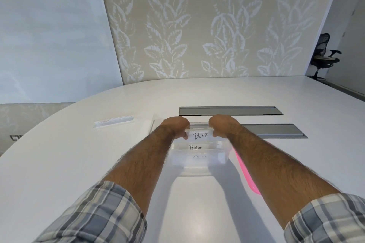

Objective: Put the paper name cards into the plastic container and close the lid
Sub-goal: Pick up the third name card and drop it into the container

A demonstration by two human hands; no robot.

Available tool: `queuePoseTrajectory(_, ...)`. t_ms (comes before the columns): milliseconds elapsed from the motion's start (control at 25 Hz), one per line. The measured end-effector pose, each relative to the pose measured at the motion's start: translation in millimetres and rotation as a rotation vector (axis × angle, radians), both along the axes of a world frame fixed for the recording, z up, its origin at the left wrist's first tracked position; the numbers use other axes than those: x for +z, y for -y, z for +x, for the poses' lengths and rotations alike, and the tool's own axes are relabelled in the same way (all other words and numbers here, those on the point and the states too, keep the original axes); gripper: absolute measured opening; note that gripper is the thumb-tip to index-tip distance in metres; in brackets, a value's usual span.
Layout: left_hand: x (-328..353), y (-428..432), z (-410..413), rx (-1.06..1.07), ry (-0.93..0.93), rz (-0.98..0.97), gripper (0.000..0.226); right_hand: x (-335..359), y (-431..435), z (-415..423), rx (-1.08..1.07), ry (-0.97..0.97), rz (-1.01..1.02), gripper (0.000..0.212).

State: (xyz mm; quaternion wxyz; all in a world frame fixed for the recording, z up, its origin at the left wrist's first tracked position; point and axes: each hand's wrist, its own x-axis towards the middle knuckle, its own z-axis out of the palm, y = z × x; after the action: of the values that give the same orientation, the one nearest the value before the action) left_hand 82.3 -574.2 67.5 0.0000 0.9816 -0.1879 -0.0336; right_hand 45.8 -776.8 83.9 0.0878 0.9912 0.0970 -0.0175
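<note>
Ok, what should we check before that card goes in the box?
1. Left hand and right hand each have a grip on the card: ok.
2. Card is over the box: ok.
3. Box is open, lid lying to its right: ok.
4. Room beside the Penguin card: cannot tell.

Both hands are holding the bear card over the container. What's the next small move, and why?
Probably lower the BEAR card into the clear container and let go: the left hand and right hand pinch its ends at the rim, the PENGUIN card is inside, and the pink lid is off.
</note>
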Motion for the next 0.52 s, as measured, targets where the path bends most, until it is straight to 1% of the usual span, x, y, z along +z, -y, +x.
queuePoseTrajectory(360,-27.6,3.9,7.4,-0.023,-0.048,0.089,0.052,-28.9,-2.9,16.8,0.034,-0.078,-0.039,0.034)
queuePoseTrajectory(520,-32.0,4.7,10.5,-0.031,-0.057,0.128,0.049,-35.5,-4.4,20.4,0.043,-0.091,-0.047,0.037)
